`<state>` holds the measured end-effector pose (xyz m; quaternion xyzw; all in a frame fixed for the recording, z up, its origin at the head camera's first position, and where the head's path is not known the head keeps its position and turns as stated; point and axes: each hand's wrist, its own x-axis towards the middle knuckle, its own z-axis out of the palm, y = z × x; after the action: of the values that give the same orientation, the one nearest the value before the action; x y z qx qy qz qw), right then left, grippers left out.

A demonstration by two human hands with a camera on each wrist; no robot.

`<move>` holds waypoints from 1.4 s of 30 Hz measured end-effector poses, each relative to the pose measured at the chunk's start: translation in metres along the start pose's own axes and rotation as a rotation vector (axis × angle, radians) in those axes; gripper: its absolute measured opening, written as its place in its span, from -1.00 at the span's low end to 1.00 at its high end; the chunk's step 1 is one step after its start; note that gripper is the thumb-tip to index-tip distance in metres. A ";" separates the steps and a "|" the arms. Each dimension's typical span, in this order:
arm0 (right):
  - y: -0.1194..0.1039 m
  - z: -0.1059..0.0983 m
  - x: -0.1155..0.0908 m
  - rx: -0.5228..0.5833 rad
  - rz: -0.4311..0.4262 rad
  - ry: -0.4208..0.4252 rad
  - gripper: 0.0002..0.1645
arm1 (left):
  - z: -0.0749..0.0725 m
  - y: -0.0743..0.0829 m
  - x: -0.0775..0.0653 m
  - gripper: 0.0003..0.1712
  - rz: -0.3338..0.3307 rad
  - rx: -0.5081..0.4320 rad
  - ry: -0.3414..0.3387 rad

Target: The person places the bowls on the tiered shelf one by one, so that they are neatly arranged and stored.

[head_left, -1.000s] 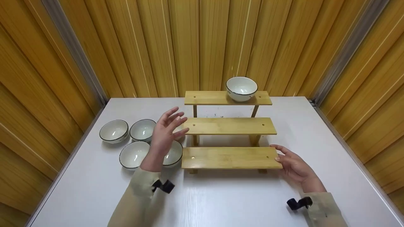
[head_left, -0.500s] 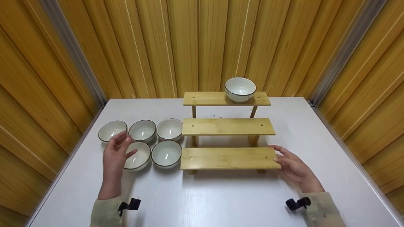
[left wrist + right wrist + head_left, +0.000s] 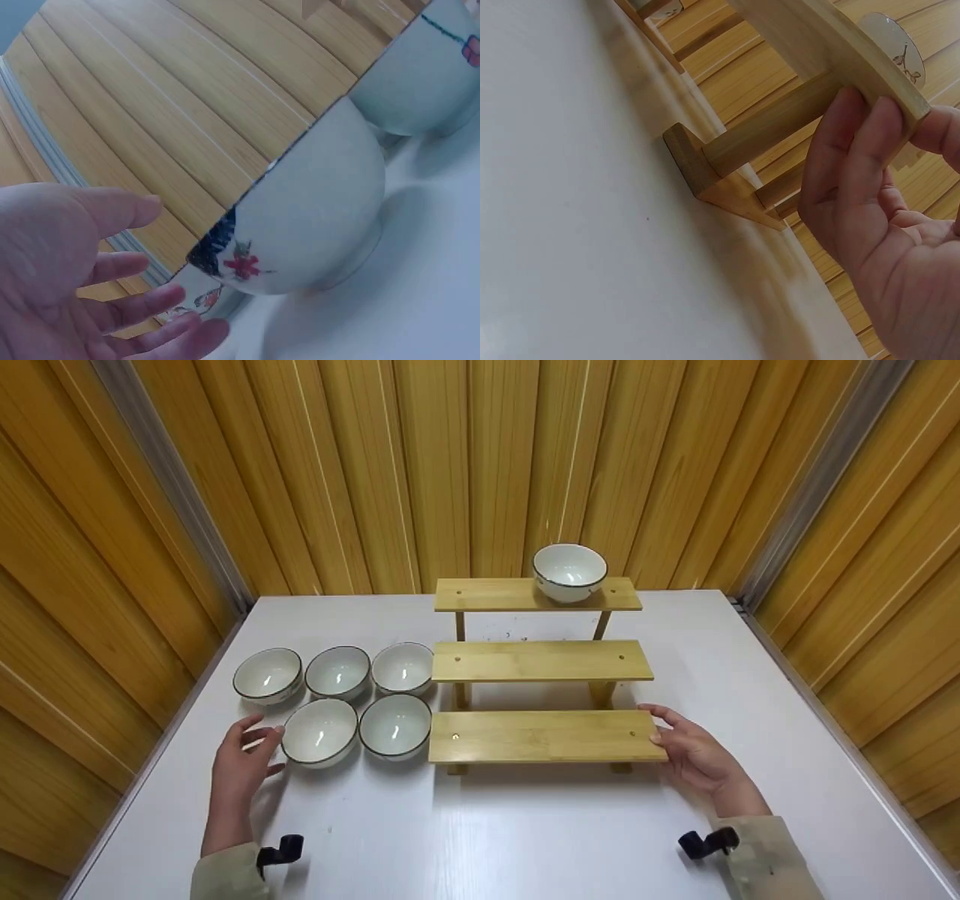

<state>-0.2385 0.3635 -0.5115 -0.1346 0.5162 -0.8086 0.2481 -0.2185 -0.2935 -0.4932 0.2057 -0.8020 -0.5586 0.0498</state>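
Note:
My left hand (image 3: 241,761) is just left of the front-left white bowl (image 3: 320,731), fingers loosely spread. In the left wrist view a gap shows between this hand and the bowl (image 3: 300,210), which has a dark rim and a red flower. With my right hand (image 3: 701,754) I pinch the right end of the lowest board of a three-step wooden shelf (image 3: 544,736). The right wrist view has the thumb over the board and fingertips (image 3: 881,116) under it. A matching bowl (image 3: 570,574) stands upright on the top step, right of its middle.
Beside the front-left bowl stands another bowl (image 3: 396,726), close to the shelf's left side. Behind them is a row with a left bowl (image 3: 268,675), a middle bowl (image 3: 338,672) and a right bowl (image 3: 403,667). Wooden panels (image 3: 502,472) enclose the white table (image 3: 487,840).
My left hand has moved from beside the shelf, leftward and nearer to me, passing over the bowls to the front-left one's outer side. The right hand keeps its hold on the shelf.

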 end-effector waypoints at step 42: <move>0.001 -0.001 0.001 -0.014 0.002 0.018 -0.45 | -0.003 -0.017 0.004 -0.06 -0.045 -0.345 -0.362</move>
<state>-0.2390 0.3633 -0.5126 -0.1286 0.5242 -0.8059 0.2432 -0.2163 -0.3024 -0.5086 0.1086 -0.6858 -0.7159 -0.0729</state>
